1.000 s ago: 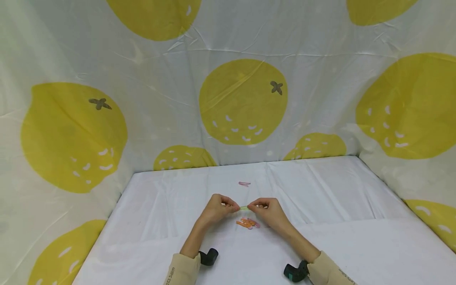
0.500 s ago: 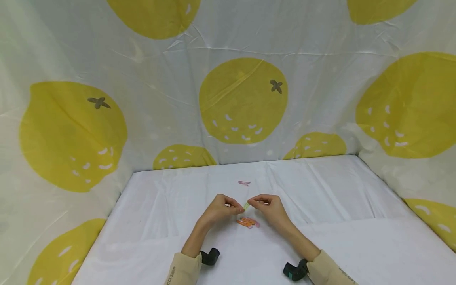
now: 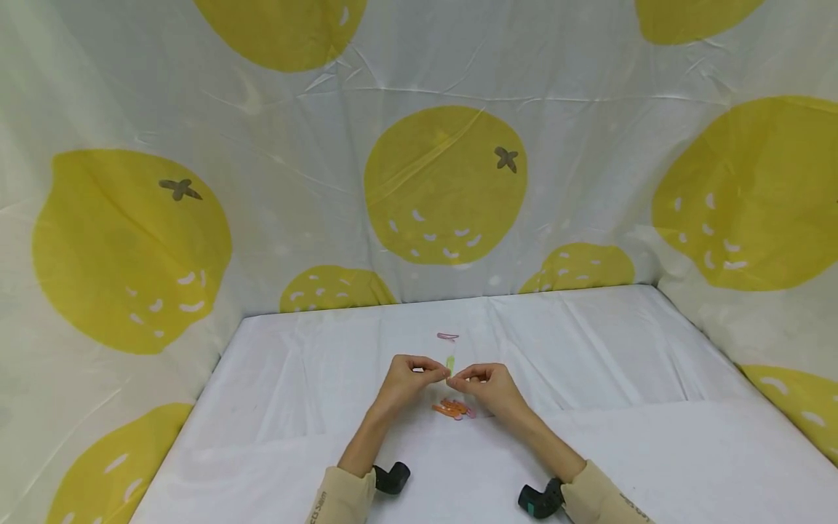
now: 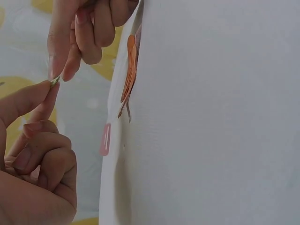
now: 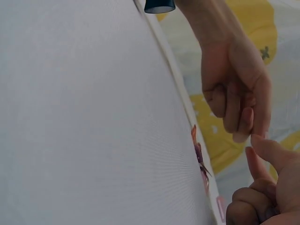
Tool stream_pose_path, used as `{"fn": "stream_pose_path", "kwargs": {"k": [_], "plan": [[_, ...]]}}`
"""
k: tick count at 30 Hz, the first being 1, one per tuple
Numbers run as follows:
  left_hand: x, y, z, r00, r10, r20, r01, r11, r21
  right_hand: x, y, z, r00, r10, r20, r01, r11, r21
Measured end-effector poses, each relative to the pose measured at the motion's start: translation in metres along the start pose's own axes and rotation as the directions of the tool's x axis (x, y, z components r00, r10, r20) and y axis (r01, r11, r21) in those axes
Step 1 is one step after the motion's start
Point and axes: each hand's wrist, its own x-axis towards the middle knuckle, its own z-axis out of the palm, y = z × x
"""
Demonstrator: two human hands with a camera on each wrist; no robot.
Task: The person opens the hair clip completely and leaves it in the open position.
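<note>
A small green snap hair clip (image 3: 450, 362) stands on end between my fingertips, over the middle of the table. My left hand (image 3: 411, 380) pinches it low down with thumb and index finger. From the other side, the thumb and index finger of my right hand (image 3: 489, 386) pinch the same lower end. Only a sliver of the green clip (image 4: 55, 81) shows in the left wrist view, and fingers hide it in the right wrist view. Just in front of both hands lies a small pile of orange and pink hair clips (image 3: 452, 409).
A single pink hair clip (image 3: 448, 336) lies on the white-covered table (image 3: 314, 378) beyond the hands. Lemon-print cloth (image 3: 275, 182) hangs at the back and both sides. Black wrist cameras (image 3: 393, 478) sit at both sleeves.
The green hair clip has turned from lying sideways between the hands to pointing away from me. Both hands have drawn together at its near end. The pile and pink clip stay put.
</note>
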Motion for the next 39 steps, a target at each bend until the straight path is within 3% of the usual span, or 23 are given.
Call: {"fn": "stream_pose_path", "kwargs": {"k": [7, 13, 18, 22, 28, 32, 39], "plan": [[-0.001, 0.001, 0.003, 1.0, -0.003, -0.014, 0.002, 0.998, -0.059, 0.0, -0.001, 0.003, 0.999, 0.036, -0.016, -0.036, 0.999, 0.023], [-0.002, 0.001, 0.002, 0.996, 0.049, -0.071, -0.055, 0.995, -0.08, 0.0, -0.002, 0.004, 0.999, 0.037, -0.002, -0.037, 0.999, -0.037], [-0.002, 0.002, -0.001, 0.991, 0.063, -0.12, -0.068, 0.997, -0.032, 0.002, -0.003, 0.004, 0.99, 0.039, -0.137, -0.046, 0.998, -0.045], [-0.001, -0.001, -0.001, 0.993, 0.041, -0.113, -0.043, 0.999, -0.018, 0.004, -0.002, 0.002, 0.979, 0.021, -0.203, -0.024, 1.0, -0.012], [-0.001, -0.003, -0.002, 0.995, 0.018, -0.095, -0.025, 0.997, -0.071, 0.005, -0.002, -0.001, 0.992, -0.014, -0.126, 0.019, 0.999, 0.036], [-0.001, -0.003, -0.005, 0.999, 0.019, -0.048, -0.025, 0.991, -0.128, 0.003, -0.004, -0.005, 0.997, -0.046, -0.06, 0.05, 0.997, 0.066], [0.0, -0.001, -0.01, 0.995, 0.085, -0.051, -0.09, 0.99, -0.109, 0.005, -0.002, -0.011, 0.995, -0.074, -0.073, 0.075, 0.997, 0.016]]}}
